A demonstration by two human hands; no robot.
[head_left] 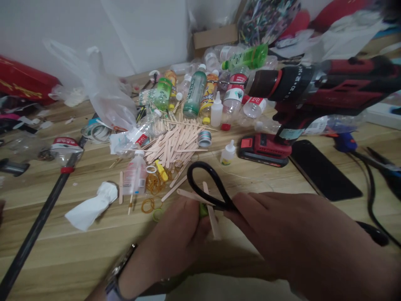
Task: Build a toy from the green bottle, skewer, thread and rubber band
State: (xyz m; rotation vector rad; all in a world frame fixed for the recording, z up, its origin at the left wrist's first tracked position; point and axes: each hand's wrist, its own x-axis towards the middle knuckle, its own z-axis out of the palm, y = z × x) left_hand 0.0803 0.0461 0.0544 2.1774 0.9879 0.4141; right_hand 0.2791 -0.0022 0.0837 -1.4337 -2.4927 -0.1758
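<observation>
My left hand (pixel 180 228) is closed around crossed wooden craft sticks (pixel 214 223), low in the middle of the head view. A small green piece (pixel 203 210) shows between its fingers, mostly hidden. Close beside it, my right hand (pixel 266 221) is closed on a thick black loop (pixel 190 173), whose lower end disappears under the fingers. Whether the loop is a handle or a cord I cannot tell. Part of a green ring (pixel 157 214) lies by the left wrist. Beyond my hands spreads a heap of loose craft sticks (pixel 175 144).
A red and black cordless drill (pixel 332 88) stands at right, near a phone (pixel 326 169). Small glue bottles (pixel 228 153), rubber bands (pixel 154 184) and several plastic bottles (pixel 196 94) lie ahead. A dark pole (pixel 37 225) and crumpled tissue (pixel 94 207) are at left.
</observation>
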